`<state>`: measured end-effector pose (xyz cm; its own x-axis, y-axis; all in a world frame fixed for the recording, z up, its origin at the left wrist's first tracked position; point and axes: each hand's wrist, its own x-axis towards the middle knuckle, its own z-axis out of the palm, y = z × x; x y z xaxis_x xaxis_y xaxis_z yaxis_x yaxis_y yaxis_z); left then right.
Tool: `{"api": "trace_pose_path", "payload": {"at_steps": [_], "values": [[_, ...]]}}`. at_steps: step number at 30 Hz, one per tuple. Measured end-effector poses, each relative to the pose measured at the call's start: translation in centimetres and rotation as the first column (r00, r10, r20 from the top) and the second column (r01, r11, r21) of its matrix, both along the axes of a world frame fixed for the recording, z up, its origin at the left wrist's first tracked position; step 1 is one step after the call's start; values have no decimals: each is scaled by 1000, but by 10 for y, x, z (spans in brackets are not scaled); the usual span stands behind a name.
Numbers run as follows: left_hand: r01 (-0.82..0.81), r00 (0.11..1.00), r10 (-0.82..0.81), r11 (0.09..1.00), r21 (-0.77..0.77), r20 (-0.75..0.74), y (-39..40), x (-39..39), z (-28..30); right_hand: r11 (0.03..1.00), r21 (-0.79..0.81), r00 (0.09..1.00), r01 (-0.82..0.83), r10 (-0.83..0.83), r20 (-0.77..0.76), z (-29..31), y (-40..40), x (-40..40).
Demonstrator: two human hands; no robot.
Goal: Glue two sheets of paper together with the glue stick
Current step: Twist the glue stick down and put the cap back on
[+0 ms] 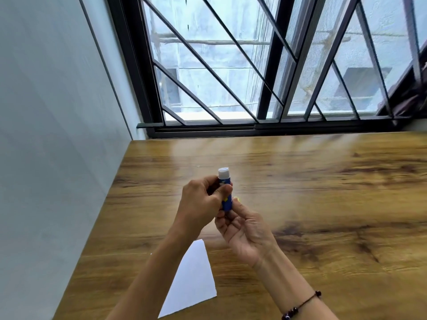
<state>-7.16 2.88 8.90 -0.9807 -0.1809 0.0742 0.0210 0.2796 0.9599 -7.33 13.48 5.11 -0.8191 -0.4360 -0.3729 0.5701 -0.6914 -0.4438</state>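
Gripped by both hands, the glue stick stands upright above the wooden table, white end up. Left hand pinches the blue barrel; right hand holds its base, perhaps by the fingertips. 1 white paper sheet lies flat below, partly hidden by the left forearm.

— How were the hands held?
— The left hand was curled closed above the right hand, which was turned palm-up, fingers pinched; both forearms were raised together.
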Motion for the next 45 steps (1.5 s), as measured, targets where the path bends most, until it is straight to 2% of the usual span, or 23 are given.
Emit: {"api": "trace_pose_path", "payload": {"at_steps": [4,9,14,18,27,37,42,45], "values": [[22,1000,-22,1000,17,-7,0,-2,2,998,-64,998,-27,30,51,2,-1,-1],[34,999,-34,999,35,-3,0,0,5,997,-19,997,-71,71,26,4,-1,-2],[11,1000,-11,1000,0,-21,2,2,2,1000,-7,999,3,-2,33,0,-1,1],[10,1000,-9,1000,21,-14,1,3,3,1000,-10,999,29,-30,-31,-1,0,4],[18,1000,-18,999,26,-23,-1,5,3,998,0,998,-55,55,30,4,-4,4],[5,1000,-4,1000,31,-25,-8,5,0,999,19,999,38,-37,-19,4,-9,8],[15,1000,-14,1000,27,-28,-11,6,-1,999,-33,997,-12,14,74,5,-13,10],[19,999,-19,1000,8,-34,-11,5,0,999,-20,997,-33,35,63,7,-13,10]]}}
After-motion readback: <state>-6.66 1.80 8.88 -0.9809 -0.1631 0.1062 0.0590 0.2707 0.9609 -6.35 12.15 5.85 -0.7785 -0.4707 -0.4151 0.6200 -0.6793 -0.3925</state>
